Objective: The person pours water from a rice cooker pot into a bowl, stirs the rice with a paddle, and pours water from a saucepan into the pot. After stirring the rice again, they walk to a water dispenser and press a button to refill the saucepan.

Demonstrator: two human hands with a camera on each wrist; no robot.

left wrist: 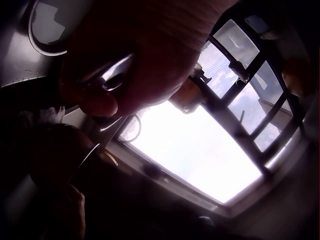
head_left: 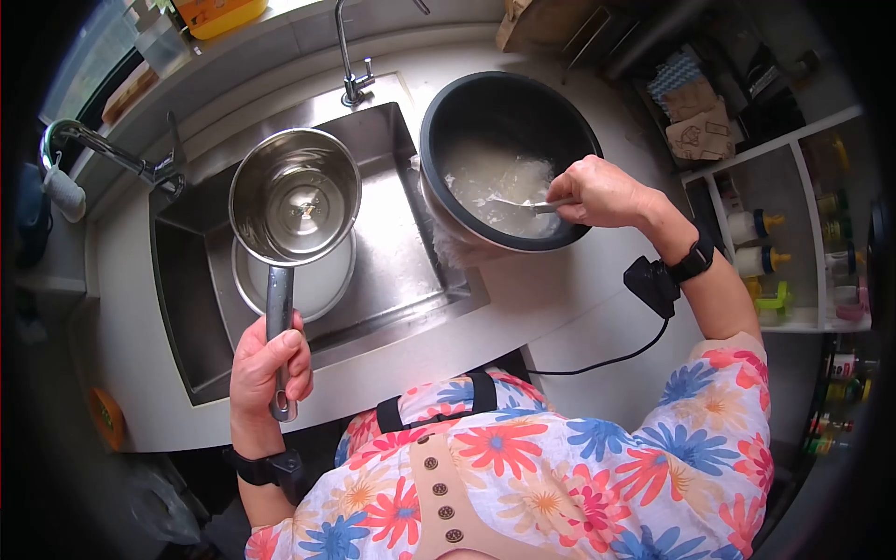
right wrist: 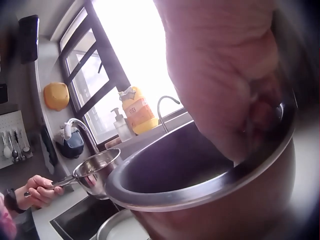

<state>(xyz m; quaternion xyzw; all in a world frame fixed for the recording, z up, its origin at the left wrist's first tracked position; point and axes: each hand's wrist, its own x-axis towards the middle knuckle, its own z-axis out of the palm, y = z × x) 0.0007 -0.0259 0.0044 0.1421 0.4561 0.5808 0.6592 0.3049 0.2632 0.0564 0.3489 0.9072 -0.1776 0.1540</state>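
My left hand (head_left: 266, 364) grips the long handle of a steel saucepan (head_left: 266, 182), which is over the sink. Its shiny inside faces the head camera. On the right, a deep dark-lined pot (head_left: 495, 103) contains cloudy liquid (head_left: 504, 182) with white bits in it. My right hand (head_left: 602, 191) reaches over the pot's near right rim and pinches a spoon (head_left: 534, 206), its tip down in the liquid. From the right wrist, the pot (right wrist: 165, 200) fills the foreground and my hand (right wrist: 220, 85) covers most of the spoon.
A round bowl (head_left: 327, 301) of whitish liquid stands in the sink (head_left: 397, 224), partly under the saucepan. A crumpled white cloth (head_left: 455, 245) lies beside the pot. Two taps rise behind: one at the left (head_left: 103, 145), a thin one (head_left: 347, 65) at the back. A black cable (head_left: 607, 364) trails from my right wrist.
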